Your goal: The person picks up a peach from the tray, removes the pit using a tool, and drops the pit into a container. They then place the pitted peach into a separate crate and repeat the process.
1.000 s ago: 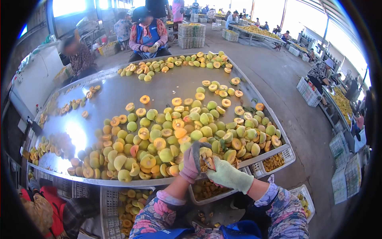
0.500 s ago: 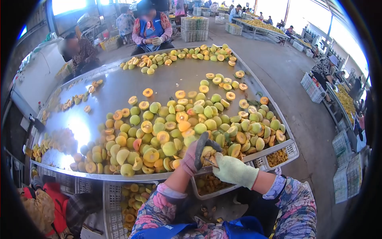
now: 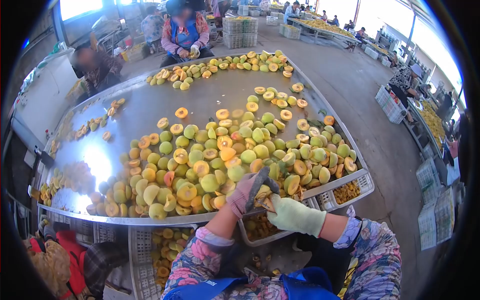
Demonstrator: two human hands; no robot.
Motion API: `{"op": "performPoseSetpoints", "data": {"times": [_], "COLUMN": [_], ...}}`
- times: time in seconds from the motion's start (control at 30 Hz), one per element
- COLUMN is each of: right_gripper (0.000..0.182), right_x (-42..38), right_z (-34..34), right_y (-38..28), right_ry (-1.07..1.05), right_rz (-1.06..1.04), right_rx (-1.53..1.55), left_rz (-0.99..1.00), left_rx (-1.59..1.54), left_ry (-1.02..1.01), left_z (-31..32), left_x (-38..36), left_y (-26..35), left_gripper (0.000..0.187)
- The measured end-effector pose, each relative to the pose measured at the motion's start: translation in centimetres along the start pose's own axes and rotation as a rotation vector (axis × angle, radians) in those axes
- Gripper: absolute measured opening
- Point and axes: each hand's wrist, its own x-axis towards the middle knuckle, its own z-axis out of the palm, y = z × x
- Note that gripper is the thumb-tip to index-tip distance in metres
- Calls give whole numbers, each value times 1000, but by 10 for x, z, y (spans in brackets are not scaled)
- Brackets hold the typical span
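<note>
My left hand (image 3: 252, 192), in a pink glove with dark grey fingers, is closed around a halved fruit (image 3: 263, 194) at the table's front edge. My right hand (image 3: 295, 215), in a pale green glove, meets it from the right, its fingers closed on a small tool with a thin blade (image 3: 268, 204) against the fruit. Just beyond both hands, a heap of green and orange halved fruit (image 3: 210, 182) covers the near part of the metal table (image 3: 210, 100).
Below the front edge stand a basket of fruit pieces (image 3: 257, 227), another at the right corner (image 3: 346, 192) and a larger crate (image 3: 142, 255). A person (image 3: 185, 35) sits across the table. Another person (image 3: 52, 255) is at lower left. Crates (image 3: 240, 32) stand behind.
The view has shifted slightly, so the table and heap sit a little higher and further left. Both my hands keep their hold on the fruit and tool. The person opposite has moved their hands.
</note>
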Motion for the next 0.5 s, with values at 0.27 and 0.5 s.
{"op": "performPoseSetpoints", "data": {"times": [0.27,0.5], "right_gripper": [23,16], "right_x": [-7,-7], "right_z": [-26,-23], "right_y": [-59,-63], "right_ry": [-233,-232], "right_rz": [504,553], "right_rx": [898,1184], "left_rz": [64,-14], "left_rx": [-113,-36], "left_ry": [176,210], "left_z": [9,3], "left_x": [4,4], "left_y": [9,11], "left_gripper": [92,69]}}
